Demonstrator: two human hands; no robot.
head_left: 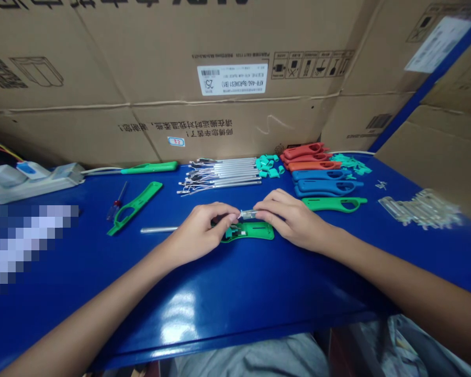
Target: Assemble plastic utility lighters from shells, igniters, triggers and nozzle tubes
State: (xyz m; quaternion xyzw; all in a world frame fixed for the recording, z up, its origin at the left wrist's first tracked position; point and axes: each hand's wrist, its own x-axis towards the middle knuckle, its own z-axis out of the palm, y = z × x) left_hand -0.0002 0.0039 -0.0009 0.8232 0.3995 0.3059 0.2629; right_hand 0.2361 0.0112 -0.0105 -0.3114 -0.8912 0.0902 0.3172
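My right hand (288,214) pinches the right end of a small clear lighter fuel tank (248,214). At the tank's pale left tip, the thumb and fingers of my left hand (206,228) are pressed together on it. Just below lies an opened green lighter shell half (261,230), partly covered by my left hand, with a teal piece (231,230) and small parts in it. From behind my left hand a metal tube (159,230) sticks out to the left.
Another green shell half (141,201) and a screwdriver (115,204) lie left. Metal tubes with wires (235,173) and teal pieces (269,165) line the back. Red, blue and green handle shells (317,175) and clear tanks (419,209) lie right. Cardboard (160,78) walls the back.
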